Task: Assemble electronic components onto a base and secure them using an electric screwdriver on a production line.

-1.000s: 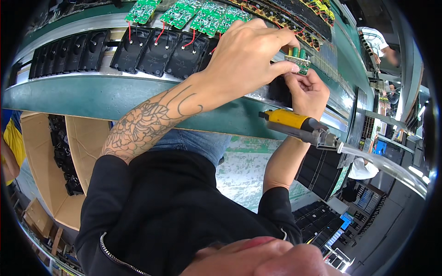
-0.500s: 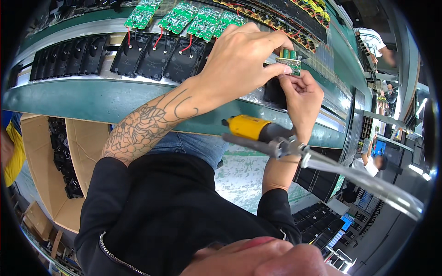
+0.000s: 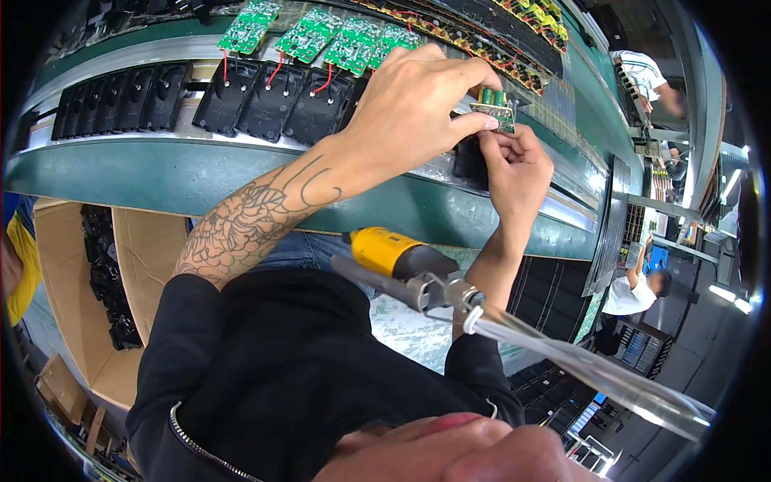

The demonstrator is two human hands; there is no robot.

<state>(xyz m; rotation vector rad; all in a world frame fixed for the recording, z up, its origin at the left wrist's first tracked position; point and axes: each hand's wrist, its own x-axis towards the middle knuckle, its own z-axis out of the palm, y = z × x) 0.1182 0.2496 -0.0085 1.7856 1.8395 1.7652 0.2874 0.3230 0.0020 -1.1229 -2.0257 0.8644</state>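
Note:
My left hand (image 3: 418, 108) reaches over the bench, thumb and fingers pinching a small green circuit board (image 3: 504, 120) with green cylindrical capacitors (image 3: 493, 97) on it. Close below the board, my right hand (image 3: 520, 169) has its thumb and fingers pressed together; what they hold is hidden. A black plastic shell (image 3: 471, 165) lies under the board, partly covered by my hands. To the left, several green circuit boards (image 3: 307, 35) stand in a row, and red wires run from them to black plastic shells (image 3: 265, 100).
A yellow and black tool (image 3: 393, 253) on a clear hose (image 3: 578, 361) hangs between my body and the bench (image 3: 112, 173). More black shells (image 3: 120, 96) line the left. A cardboard box (image 3: 132, 297) of black parts stands below. Other people (image 3: 638, 289) work at right.
The hanging yellow tool has swung left and slightly down. Both my hands, with the circuit board, have shifted a little to the left in view.

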